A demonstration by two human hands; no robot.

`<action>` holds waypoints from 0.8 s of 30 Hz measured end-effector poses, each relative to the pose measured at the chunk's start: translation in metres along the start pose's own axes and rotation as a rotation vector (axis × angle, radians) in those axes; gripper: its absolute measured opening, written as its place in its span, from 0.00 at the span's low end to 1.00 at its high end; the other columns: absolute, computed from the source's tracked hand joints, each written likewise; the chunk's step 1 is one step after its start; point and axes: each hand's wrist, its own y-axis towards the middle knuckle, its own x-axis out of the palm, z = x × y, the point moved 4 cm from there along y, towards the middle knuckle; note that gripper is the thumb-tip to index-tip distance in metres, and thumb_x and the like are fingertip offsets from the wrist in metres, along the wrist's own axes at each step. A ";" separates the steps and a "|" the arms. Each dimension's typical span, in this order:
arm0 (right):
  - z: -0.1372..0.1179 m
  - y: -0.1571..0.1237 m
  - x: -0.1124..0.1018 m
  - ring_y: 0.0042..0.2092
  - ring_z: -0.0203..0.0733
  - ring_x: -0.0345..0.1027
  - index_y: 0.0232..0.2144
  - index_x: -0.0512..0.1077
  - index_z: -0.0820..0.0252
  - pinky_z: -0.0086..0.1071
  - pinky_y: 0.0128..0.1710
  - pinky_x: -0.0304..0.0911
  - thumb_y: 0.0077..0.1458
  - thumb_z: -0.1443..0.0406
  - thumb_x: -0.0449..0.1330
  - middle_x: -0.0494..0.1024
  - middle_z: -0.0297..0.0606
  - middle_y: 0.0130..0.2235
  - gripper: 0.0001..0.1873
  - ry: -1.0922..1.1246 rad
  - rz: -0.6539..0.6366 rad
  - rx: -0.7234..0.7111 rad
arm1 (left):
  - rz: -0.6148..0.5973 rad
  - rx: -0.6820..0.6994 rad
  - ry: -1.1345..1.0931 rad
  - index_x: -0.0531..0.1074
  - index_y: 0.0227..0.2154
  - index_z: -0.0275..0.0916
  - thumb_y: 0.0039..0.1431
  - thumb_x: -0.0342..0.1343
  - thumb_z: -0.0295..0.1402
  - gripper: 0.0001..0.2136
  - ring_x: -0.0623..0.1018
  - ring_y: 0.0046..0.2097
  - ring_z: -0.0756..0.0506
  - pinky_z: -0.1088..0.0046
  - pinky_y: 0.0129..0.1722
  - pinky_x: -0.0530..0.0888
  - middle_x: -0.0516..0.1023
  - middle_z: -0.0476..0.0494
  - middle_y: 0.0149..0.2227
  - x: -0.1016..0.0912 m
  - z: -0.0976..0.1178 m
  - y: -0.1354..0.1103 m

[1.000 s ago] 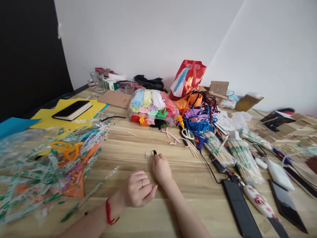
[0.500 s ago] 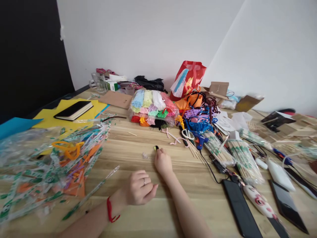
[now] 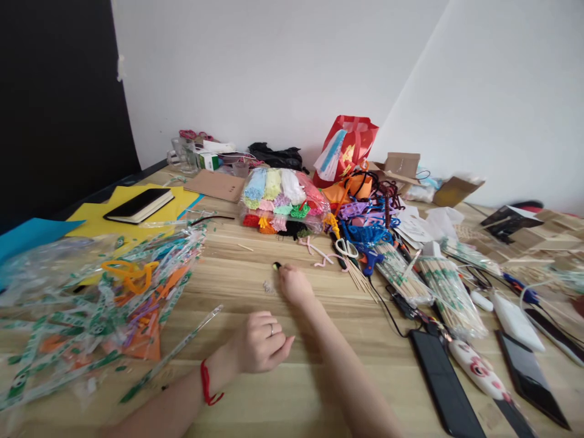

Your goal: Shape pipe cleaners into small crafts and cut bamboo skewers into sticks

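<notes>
My right hand (image 3: 295, 285) reaches to the middle of the wooden table, its fingers closed on a small black-and-yellow thing (image 3: 276, 266). Most of that thing is covered by the fingertips, so its kind is unclear. Just left of this hand lies a little heap of tiny clear or whitish bits (image 3: 268, 286). Nearer to me, my left hand (image 3: 264, 342) is held in a loose fist over the tabletop, with a ring on one finger and a red string bracelet (image 3: 208, 383) at the wrist. Nothing sticks out of it; its palm is hidden.
Plastic wrappers and orange scraps (image 3: 146, 304) cover the left side, near a black notebook (image 3: 139, 205) on yellow sheets. Bagged pipe cleaners (image 3: 287, 198) lie at the back. On the right are scissors (image 3: 347, 247), a blue glue gun (image 3: 371, 260), bagged sticks (image 3: 449, 292) and a phone (image 3: 444, 383).
My right hand has moved slightly left and away from me with the small black-and-yellow thing. My left hand stays nearly in place, still in a fist. The view has shifted a little.
</notes>
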 end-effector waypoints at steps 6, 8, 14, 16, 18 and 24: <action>-0.001 0.011 -0.011 0.38 0.35 0.66 0.37 0.72 0.61 0.24 0.38 0.54 0.58 0.73 0.48 0.72 0.39 0.35 0.13 0.010 0.019 -0.059 | 0.019 0.053 -0.013 0.61 0.13 0.36 0.55 0.51 0.25 0.16 0.59 0.20 0.52 0.73 0.22 0.56 0.61 0.52 0.14 0.000 0.002 0.004; 0.005 0.010 -0.013 0.40 0.37 0.66 0.38 0.72 0.64 0.25 0.39 0.54 0.58 0.74 0.46 0.72 0.42 0.36 0.15 -0.013 0.044 -0.011 | 0.023 0.051 -0.012 0.60 0.13 0.37 0.54 0.52 0.25 0.16 0.60 0.20 0.52 0.73 0.22 0.56 0.61 0.52 0.14 -0.002 0.003 0.004; -0.014 0.007 -0.003 0.38 0.35 0.66 0.36 0.73 0.58 0.23 0.38 0.54 0.57 0.70 0.51 0.74 0.36 0.35 0.11 0.028 -0.090 -0.190 | 0.011 0.048 -0.001 0.61 0.14 0.36 0.55 0.52 0.25 0.15 0.60 0.20 0.52 0.73 0.22 0.56 0.61 0.52 0.14 -0.003 0.002 0.005; -0.008 0.017 -0.009 0.39 0.35 0.66 0.40 0.72 0.58 0.23 0.38 0.54 0.58 0.69 0.49 0.74 0.37 0.37 0.13 0.001 -0.054 -0.114 | 0.006 0.046 -0.006 0.61 0.14 0.36 0.54 0.52 0.25 0.15 0.61 0.20 0.52 0.73 0.23 0.56 0.62 0.52 0.14 -0.002 0.001 0.004; 0.003 0.027 -0.016 0.40 0.37 0.66 0.43 0.71 0.62 0.26 0.37 0.54 0.59 0.71 0.45 0.73 0.42 0.40 0.16 -0.053 0.006 0.021 | 0.006 0.050 -0.009 0.61 0.14 0.36 0.54 0.52 0.25 0.14 0.61 0.20 0.52 0.72 0.22 0.56 0.62 0.52 0.14 -0.002 0.001 0.003; -0.017 0.038 -0.004 0.42 0.38 0.65 0.36 0.73 0.59 0.28 0.40 0.52 0.56 0.69 0.51 0.75 0.39 0.38 0.11 -0.082 -0.072 -0.089 | -0.043 0.056 0.007 0.62 0.16 0.37 0.53 0.54 0.25 0.13 0.62 0.21 0.52 0.71 0.23 0.56 0.65 0.51 0.15 0.001 0.000 0.000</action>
